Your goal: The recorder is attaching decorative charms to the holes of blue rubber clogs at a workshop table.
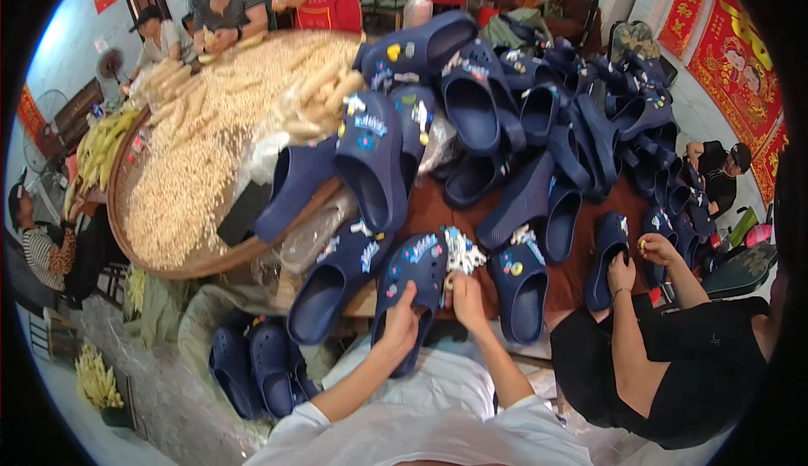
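My left hand (399,329) grips a navy clog (418,266) at its side and opening, the thumb on top. Small colourful charms dot the clog's upper. Close to its right side is my right hand (466,302), fingers closed; what they pinch, if anything, is hidden. A small heap of white and coloured charms (463,252) lies just beyond that hand. To the left of the held clog rests another decorated clog (328,279), and a similar decorated clog (523,289) stands on the right.
Many navy clogs (539,112) pile up across the brown-covered table (581,281). A wide round tray (126,234) of corn kernels stands left. At right, a co-worker's hand (621,274) holds a clog. More people sit behind the tray. Clogs fill a sack (198,310) below.
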